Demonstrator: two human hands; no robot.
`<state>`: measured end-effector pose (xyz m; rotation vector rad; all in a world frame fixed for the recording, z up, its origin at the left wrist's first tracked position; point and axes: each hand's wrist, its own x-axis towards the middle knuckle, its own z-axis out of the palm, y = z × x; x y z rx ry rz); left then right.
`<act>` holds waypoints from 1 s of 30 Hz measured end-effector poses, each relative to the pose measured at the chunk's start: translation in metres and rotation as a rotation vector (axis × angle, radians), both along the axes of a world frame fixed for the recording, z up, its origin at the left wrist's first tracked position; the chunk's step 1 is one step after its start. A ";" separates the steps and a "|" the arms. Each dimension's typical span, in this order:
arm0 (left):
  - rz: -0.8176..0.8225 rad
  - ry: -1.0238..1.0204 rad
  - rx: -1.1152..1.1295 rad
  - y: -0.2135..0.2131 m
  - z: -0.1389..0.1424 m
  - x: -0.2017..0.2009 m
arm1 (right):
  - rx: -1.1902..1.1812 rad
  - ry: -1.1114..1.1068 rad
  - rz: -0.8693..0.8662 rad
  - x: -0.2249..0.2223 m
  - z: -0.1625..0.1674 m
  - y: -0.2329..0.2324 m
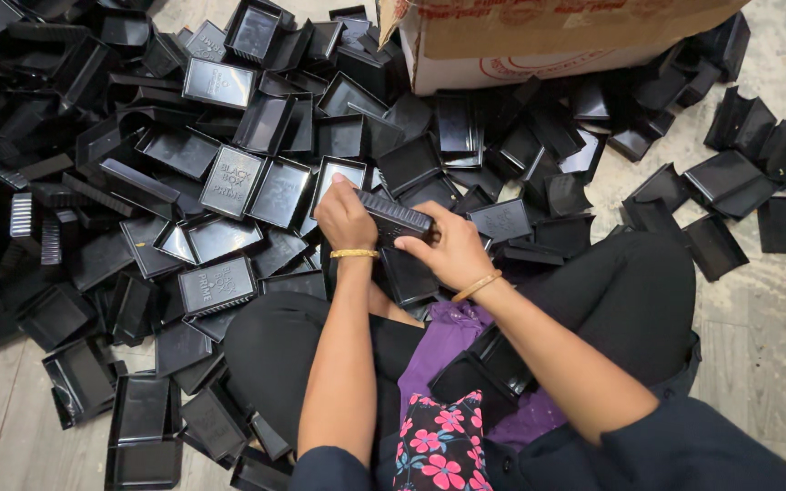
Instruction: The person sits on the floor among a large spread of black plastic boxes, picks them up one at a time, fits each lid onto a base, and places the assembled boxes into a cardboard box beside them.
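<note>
A person sits on the floor [11, 436]. Left hand [346, 216] and right hand [452, 250] both clasp a ribbed black plastic box part [394, 216] above the lap. A few finished-looking pieces rest in the lap [493, 364]; judging by the heap of loose black plastic trays [220, 173], much remains. A torn cardboard carton [539, 36] stands beyond, contents hidden.

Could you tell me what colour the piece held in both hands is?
Black, ribbed piece, seen in the head view.
</note>
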<state>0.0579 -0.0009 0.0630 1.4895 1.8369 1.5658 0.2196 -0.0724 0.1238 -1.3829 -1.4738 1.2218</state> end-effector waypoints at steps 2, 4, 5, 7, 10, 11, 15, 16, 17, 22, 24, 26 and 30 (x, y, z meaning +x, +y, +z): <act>0.008 -0.040 0.018 0.001 0.000 0.000 | 0.033 -0.133 -0.013 -0.005 0.010 0.000; -0.003 -0.140 -0.111 0.002 -0.001 -0.002 | 0.067 -0.334 0.008 0.000 0.027 0.011; -0.011 -0.189 -0.175 0.003 -0.002 -0.002 | 0.200 -0.386 0.052 0.005 0.038 0.022; -0.123 -0.108 -0.068 0.004 -0.006 -0.004 | 0.444 -0.431 0.094 0.029 0.064 0.062; 0.014 0.465 -0.016 0.002 -0.016 0.002 | 0.162 1.030 -0.215 0.077 0.101 0.113; 0.115 0.731 -0.020 0.001 -0.018 0.006 | 0.161 0.969 -0.250 0.086 0.103 0.126; -0.089 0.599 -0.317 -0.005 -0.020 0.009 | 0.176 0.681 -0.141 0.075 0.058 0.157; -0.103 0.497 -0.280 -0.004 -0.016 0.007 | 0.265 0.415 -0.023 0.059 0.034 0.158; -0.116 0.395 -0.243 -0.003 -0.012 0.003 | 0.349 0.149 0.093 0.044 0.011 0.160; -0.157 -0.109 -0.080 -0.001 0.012 -0.012 | 0.498 -0.664 0.165 0.006 -0.067 0.133; -0.156 -0.286 -0.019 0.001 0.015 -0.012 | 0.457 -0.754 0.166 0.011 -0.075 0.118; -0.184 -0.530 -0.031 0.005 0.015 -0.009 | 0.561 -0.789 0.226 0.020 -0.076 0.105; -0.372 -0.689 0.155 0.010 0.007 -0.011 | 0.767 -0.836 0.396 0.026 -0.076 0.092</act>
